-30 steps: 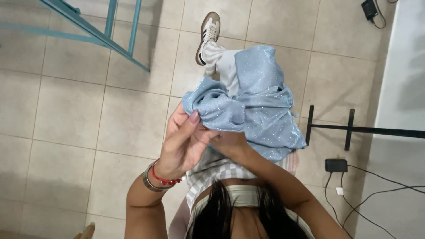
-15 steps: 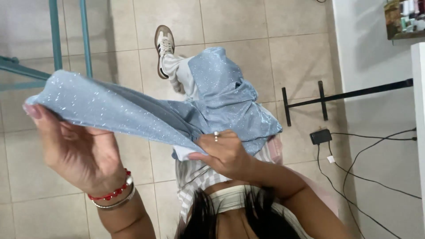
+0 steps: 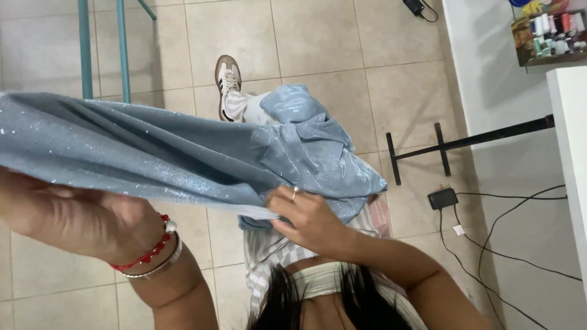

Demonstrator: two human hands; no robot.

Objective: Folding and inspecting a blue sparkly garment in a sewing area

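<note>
1. Beige tiled floor (image 3: 318,55), black stand (image 3: 465,143) and cables at right.
2. Left hand (image 3: 67,217) grip closed on sparkly blue fabric (image 3: 183,156), stretched wide across lap.
3. Right hand (image 3: 306,217) grip pinched the fabric's edge near the middle.

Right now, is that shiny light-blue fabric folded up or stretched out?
Partly stretched out: the shiny light-blue fabric runs taut between the left hand and right hand, while the rest lies bunched on the lap.

Left hand (image 3: 73,220) raised far out, palm open, right hand (image 3: 309,217) low, fingers (image 3: 282,197) curled closed.
</note>
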